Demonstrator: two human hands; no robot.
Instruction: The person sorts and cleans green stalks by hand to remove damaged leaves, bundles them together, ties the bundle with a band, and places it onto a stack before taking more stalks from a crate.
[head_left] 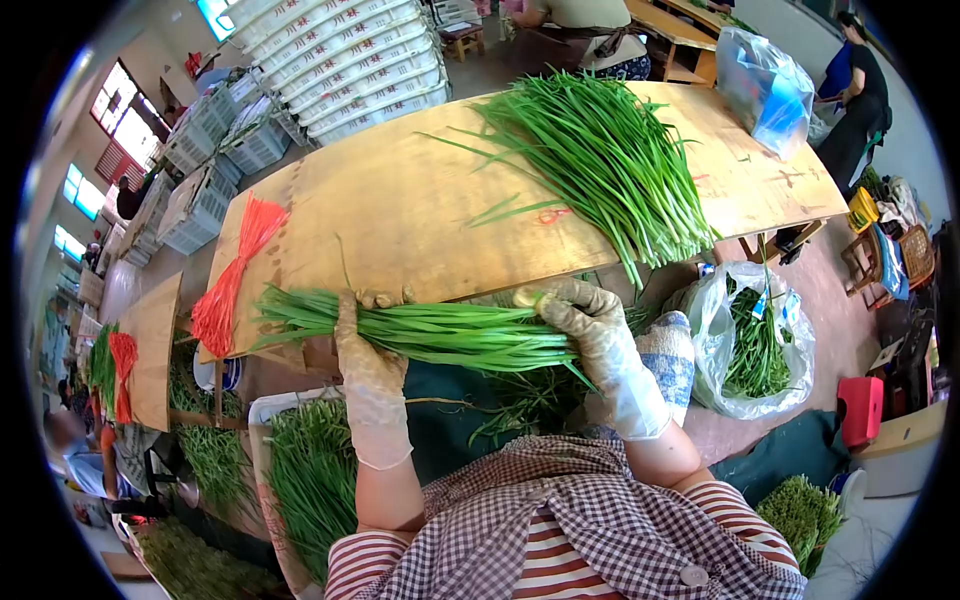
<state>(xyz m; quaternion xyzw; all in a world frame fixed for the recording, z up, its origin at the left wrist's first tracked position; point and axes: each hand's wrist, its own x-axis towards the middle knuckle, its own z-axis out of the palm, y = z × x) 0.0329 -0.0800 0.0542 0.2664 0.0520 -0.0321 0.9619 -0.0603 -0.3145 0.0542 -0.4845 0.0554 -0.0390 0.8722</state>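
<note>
A bunch of garlic chives [460,332] lies level across both my gloved hands, just off the near edge of the wooden table. My left hand [368,345] is wrapped round it toward the leafy tips, which spread out to the left. At the cut-stem end, my right hand [592,325] grips the bunch, thumb and fingers closed near the stem ends. On the table ahead lies a large pile of chives [610,165], pale stems pointing toward me. A bundle of red plastic strings [240,270], gathered at its middle, rests at the table's left end.
The wooden table [380,210] spans the front. A crate [262,430] of chives stands low at my left. A clear bag [705,370] with green trimmings is at lower right. A plastic bag [765,90] sits on the table's far right. White crates [350,70] are stacked behind.
</note>
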